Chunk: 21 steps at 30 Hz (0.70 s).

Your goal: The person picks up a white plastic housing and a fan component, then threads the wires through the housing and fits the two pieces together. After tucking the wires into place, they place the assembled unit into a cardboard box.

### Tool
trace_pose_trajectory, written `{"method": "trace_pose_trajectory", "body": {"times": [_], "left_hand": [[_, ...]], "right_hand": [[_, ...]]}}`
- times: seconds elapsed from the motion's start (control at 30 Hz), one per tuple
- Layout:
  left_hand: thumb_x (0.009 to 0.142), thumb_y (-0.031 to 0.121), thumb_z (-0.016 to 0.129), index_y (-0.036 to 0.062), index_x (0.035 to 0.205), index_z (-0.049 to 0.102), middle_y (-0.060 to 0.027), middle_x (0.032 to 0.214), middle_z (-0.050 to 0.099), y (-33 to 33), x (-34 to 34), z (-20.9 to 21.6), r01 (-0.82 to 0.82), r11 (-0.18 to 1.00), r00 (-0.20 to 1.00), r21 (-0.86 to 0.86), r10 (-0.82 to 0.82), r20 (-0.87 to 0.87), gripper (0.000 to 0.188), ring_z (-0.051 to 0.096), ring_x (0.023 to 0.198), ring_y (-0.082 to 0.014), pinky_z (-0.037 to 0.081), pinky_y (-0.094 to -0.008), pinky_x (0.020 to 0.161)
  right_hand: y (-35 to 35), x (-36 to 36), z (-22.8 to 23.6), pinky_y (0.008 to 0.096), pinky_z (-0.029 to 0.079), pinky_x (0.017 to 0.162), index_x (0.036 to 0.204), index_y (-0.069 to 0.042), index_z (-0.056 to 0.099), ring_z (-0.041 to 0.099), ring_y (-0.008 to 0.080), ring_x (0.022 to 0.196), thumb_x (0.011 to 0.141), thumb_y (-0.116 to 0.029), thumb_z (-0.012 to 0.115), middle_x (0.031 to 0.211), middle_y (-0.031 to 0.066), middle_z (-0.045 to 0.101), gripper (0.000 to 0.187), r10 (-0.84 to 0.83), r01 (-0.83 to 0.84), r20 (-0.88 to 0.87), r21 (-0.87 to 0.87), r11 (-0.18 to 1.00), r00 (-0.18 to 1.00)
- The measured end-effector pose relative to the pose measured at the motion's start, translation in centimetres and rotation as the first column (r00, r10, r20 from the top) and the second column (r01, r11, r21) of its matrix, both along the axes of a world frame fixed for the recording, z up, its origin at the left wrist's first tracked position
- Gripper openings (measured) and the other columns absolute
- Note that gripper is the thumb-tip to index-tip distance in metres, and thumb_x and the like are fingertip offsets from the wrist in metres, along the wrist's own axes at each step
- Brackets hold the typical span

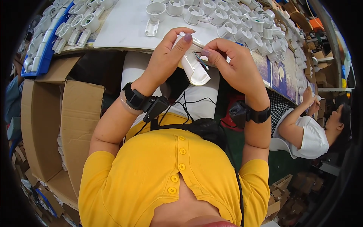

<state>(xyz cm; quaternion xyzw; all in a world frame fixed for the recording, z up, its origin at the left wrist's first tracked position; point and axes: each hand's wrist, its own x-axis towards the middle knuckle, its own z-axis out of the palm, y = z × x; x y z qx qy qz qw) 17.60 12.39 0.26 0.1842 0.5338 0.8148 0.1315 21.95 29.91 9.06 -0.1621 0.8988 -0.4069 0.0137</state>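
Observation:
Above my lap, at the table's near edge, my left hand [166, 56] is closed round a white plastic housing [194, 71]. The housing is tilted, with its hollow, trough-like handle pointing down toward me and its upper part partly covered by my fingers. Thin dark wires [202, 61] come out of the hollow. My right hand [238, 66] has its thumb and forefinger pinched together at the wires, beside the housing. Its other fingers are curled. A similar white housing with a round cup [155, 12] stands on the table just beyond my left hand.
Many white cup-shaped housings [227, 29] crowd the right of the white tabletop [123, 28]; more stand at far left beside a blue crate [46, 60]. An open cardboard box [81, 121] sits left of me. A co-worker in white [308, 130] sits at right. Black cables hang between my arms.

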Motion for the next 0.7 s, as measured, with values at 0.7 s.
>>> {"method": "trace_pose_trajectory", "body": {"times": [0.7], "left_hand": [[0.093, 0.046, 0.058, 0.0083, 0.122, 0.052, -0.0059, 0.103, 0.060, 0.0, -0.4, -1.4, -0.037, 0.987, 0.998, -0.158, 0.030, -0.049, 0.048, 0.055, 0.095, -0.0118, 0.044, -0.0246, 0.084]], "right_hand": [[0.8, -1.9, -1.5, 0.0307, 0.044, 0.087, 0.078, -0.002, 0.062, 0.055, 0.0185, 0.099, 0.085, -0.011, 0.060, 0.111, 0.0096, 0.058, 0.011, 0.167, -0.172, -0.143, -0.023, 0.985, 0.976]]}}
